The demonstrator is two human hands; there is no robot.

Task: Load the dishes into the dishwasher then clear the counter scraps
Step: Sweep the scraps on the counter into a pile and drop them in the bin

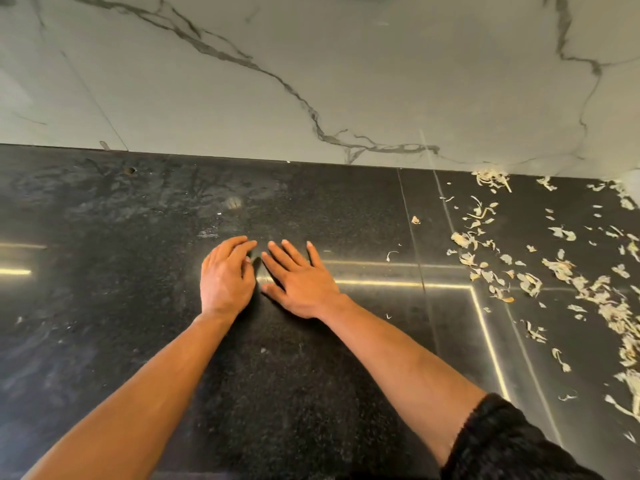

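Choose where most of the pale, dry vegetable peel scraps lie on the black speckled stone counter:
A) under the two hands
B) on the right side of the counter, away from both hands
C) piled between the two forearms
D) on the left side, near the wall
B: the pale peel scraps are scattered over the right part of the black stone counter, well apart from the left hand and the right hand.

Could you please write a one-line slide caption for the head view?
Both hands, left and right, rest on the black counter; pale scraps lie scattered to their right.
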